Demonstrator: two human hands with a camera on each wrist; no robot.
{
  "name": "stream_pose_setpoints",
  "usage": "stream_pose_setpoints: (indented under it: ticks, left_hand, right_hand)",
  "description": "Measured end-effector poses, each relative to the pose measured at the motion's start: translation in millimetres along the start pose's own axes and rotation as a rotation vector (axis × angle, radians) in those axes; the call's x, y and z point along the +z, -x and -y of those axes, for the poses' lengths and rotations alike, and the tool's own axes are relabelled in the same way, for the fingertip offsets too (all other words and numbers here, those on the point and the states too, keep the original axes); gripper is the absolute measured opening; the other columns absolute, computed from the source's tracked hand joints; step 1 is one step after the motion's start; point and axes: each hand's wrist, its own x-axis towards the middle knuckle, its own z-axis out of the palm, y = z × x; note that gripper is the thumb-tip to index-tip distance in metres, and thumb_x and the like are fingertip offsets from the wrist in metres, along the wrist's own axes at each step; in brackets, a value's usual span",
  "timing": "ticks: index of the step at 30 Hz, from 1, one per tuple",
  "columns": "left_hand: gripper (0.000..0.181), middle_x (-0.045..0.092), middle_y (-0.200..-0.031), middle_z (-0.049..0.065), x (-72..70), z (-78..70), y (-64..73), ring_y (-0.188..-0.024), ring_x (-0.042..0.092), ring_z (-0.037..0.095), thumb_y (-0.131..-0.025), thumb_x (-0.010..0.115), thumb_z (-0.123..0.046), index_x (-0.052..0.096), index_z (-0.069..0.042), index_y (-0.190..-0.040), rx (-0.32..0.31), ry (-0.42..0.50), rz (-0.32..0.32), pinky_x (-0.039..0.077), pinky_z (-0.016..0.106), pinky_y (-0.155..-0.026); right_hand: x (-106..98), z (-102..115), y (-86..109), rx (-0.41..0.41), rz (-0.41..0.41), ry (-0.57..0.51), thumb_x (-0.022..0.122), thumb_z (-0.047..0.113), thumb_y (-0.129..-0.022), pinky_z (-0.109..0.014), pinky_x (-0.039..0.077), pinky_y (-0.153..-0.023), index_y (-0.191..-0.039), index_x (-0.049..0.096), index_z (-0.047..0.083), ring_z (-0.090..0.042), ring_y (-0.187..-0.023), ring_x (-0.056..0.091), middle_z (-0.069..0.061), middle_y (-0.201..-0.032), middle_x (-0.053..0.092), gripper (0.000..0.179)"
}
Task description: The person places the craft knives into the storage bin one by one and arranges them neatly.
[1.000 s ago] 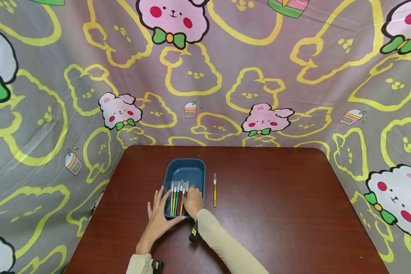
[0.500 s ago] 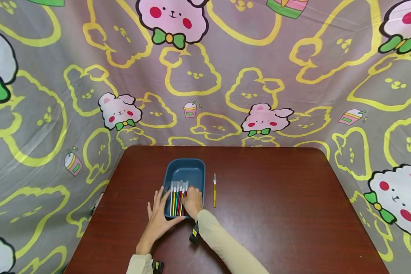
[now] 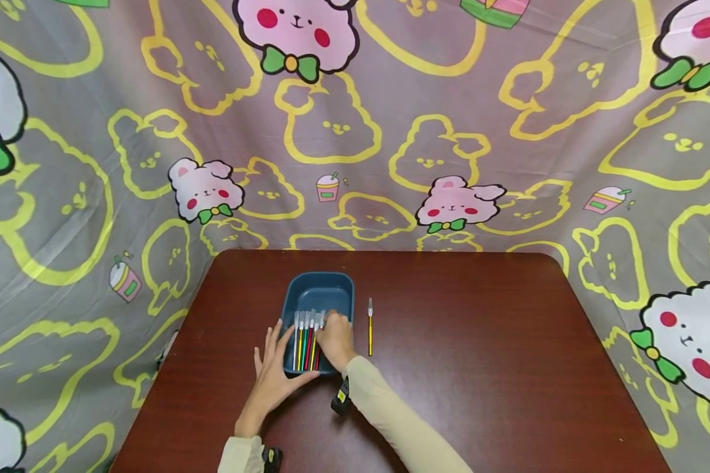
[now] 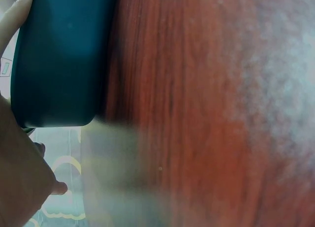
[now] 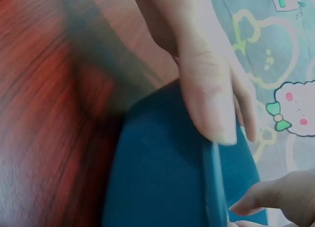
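Several craft knives (image 3: 306,345) with coloured handles and clear caps lie side by side in a blue tray (image 3: 321,279), caps toward the back. My right hand (image 3: 335,336) reaches into the tray with curled fingers at the capped end of the rightmost craft knife, which it appears to pinch; its fingertips are partly hidden. With fingers spread, my left hand (image 3: 272,374) rests against the tray's left side, thumb along the front rim. In the right wrist view, the left thumb (image 5: 211,104) lies on the tray's rim (image 5: 214,182). One yellow-handled craft knife (image 3: 370,328) lies outside, right of the tray.
The tray and loose knife are on a brown wooden table (image 3: 473,341) with rounded far corners. A grey patterned cloth (image 3: 355,177) hangs behind the table and at both sides. Black cameras are strapped to both wrists.
My right hand has shifted slightly up and away from me, from the knives' handles toward their caps. The left hand, tray and loose knife stay in place.
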Motion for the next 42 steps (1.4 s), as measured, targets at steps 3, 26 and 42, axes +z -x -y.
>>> stream_pose_setpoints:
  ticks: [3, 26, 42]
  left_hand:
    - [0.11, 0.017, -0.173, 0.019, -0.5, -0.3, -0.6, -0.155, 0.012, 0.057, -0.075, 0.093, -0.048, 0.038, -0.01, -0.163, 0.003, -0.002, -0.001, 0.003, 0.087, -0.109]
    - [0.112, 0.015, -0.174, 0.018, -0.9, -1.7, 3.1, -0.155, 0.011, 0.057, -0.074, 0.093, -0.05, 0.037, -0.012, -0.163, -0.028, -0.008, 0.013, 0.002, 0.087, -0.109]
    - [0.113, 0.015, -0.174, 0.018, -1.0, -3.3, -0.3, -0.156, 0.009, 0.056, -0.074, 0.093, -0.05, 0.035, -0.013, -0.164, -0.037, -0.006, 0.023, 0.001, 0.087, -0.11]
  right_hand:
    - [-6, -1, -1.5, 0.006, -0.005, -0.005, 0.083, -0.003, -0.08, -0.043, 0.058, -0.065, -0.093, 0.071, -0.004, -0.032, -0.074, 0.071, -0.014, -0.079, 0.071, 0.018]
    - [-42, -13, 0.6, -0.044, -0.115, -0.052, 0.081, -0.005, -0.076, -0.041, 0.059, -0.067, -0.083, 0.072, 0.003, -0.024, -0.069, 0.073, -0.006, -0.073, 0.074, 0.014]
    - [-58, -39, -7.4, 0.039, -0.152, -0.088, 0.077, -0.003, -0.076, -0.047, 0.059, -0.073, -0.084, 0.071, 0.003, -0.027, -0.07, 0.071, -0.002, -0.071, 0.072, 0.012]
